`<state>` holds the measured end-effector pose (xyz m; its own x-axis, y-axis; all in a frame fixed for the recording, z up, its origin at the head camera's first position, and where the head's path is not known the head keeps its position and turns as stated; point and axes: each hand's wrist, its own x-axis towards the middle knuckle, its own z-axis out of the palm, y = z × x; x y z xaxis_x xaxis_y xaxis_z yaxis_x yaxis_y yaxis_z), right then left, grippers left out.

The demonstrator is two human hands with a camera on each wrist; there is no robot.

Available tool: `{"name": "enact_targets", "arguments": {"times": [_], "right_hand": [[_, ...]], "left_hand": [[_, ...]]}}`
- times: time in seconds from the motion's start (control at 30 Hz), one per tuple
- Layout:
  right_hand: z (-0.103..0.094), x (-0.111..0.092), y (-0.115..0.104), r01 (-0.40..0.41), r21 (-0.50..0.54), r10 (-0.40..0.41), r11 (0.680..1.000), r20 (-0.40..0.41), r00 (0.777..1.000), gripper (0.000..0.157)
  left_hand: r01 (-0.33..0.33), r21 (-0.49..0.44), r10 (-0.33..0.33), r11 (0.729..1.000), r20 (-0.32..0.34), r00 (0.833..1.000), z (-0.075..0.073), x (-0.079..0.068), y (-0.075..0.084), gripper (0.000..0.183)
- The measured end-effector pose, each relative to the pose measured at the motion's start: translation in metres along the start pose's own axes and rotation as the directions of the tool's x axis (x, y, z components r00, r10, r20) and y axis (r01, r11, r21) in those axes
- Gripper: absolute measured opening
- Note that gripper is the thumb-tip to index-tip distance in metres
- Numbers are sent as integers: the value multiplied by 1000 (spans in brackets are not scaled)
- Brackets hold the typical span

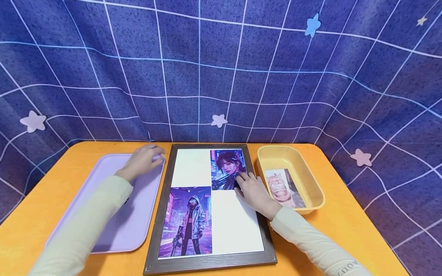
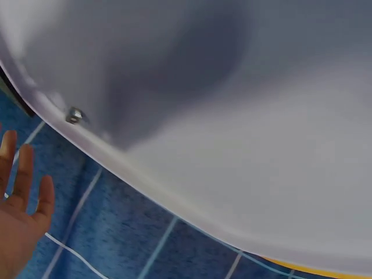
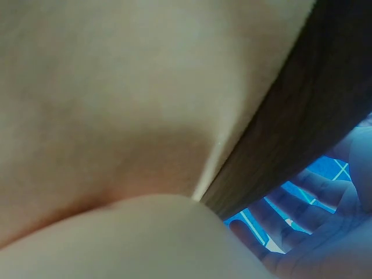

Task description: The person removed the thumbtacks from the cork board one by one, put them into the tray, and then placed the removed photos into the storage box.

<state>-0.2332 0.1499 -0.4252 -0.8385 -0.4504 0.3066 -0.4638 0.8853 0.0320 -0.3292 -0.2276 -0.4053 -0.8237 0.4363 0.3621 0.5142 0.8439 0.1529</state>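
Note:
My left hand (image 1: 143, 161) reaches over the far right corner of a lilac tray (image 1: 136, 218). In the left wrist view its fingers extend beside the tray's rim, near a small shiny metal piece (image 2: 74, 115) lying inside the corner. My right hand (image 1: 254, 191) has its fingertips at the lower right corner of a neon-city picture panel (image 1: 221, 165), in the upper right quarter of a dark-framed white board (image 1: 238, 226). A second panel (image 1: 190, 222), showing a hooded figure with a rifle, fills the lower left quarter. In the right wrist view my fingers (image 3: 314, 218) are spread loosely.
Right of the frame stands a yellow plastic bin (image 1: 310, 176) holding a cat picture (image 1: 277, 189) and a darker piece beside it. Everything stands on an orange table (image 1: 345, 230). A blue gridded curtain (image 1: 193, 84) with stars hangs along the back and sides.

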Motion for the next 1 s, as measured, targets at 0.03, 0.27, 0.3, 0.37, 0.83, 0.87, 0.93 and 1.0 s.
{"name": "enact_targets", "arguments": {"times": [0.03, 0.27, 0.3, 0.37, 0.83, 0.87, 0.93, 1.0], "right_hand": [[0, 0, 0, 0, -1, 0, 1000, 2, 1000, 27], [0, 0, 0, -8, 2, 8, 1000, 15, 1000, 29], [0, 0, 0, -10, 2, 10, 1000, 16, 1000, 29], [1, 0, 0, -15, 1, 15, 1000, 21, 1000, 30], [0, 1, -2, -39, -11, 40, 999, 62, 997, 33], [0, 1, -2, -39, -11, 40, 999, 63, 997, 33], [0, 1, -2, -39, -11, 39, 999, 63, 997, 33], [-1, 0, -2, -36, -10, 37, 999, 59, 998, 32]], "left_hand": [[-7, 4, 7, 1000, -1, 1000, 0, 2, 3, 25], [-13, -5, 13, 1000, 43, 999, 4, 11, 24, 25], [-13, -5, 13, 1000, 52, 999, 5, 13, 27, 25], [-15, -7, 15, 1000, 62, 998, 8, 16, 33, 25], [-12, 4, 12, 1000, 138, 990, 29, 42, 74, 28], [-13, 6, 12, 1000, 139, 990, 30, 44, 76, 28], [-16, 13, 13, 1000, 142, 990, 32, 48, 83, 29], [-9, 12, 7, 1000, 152, 988, 34, 51, 89, 29]]}}
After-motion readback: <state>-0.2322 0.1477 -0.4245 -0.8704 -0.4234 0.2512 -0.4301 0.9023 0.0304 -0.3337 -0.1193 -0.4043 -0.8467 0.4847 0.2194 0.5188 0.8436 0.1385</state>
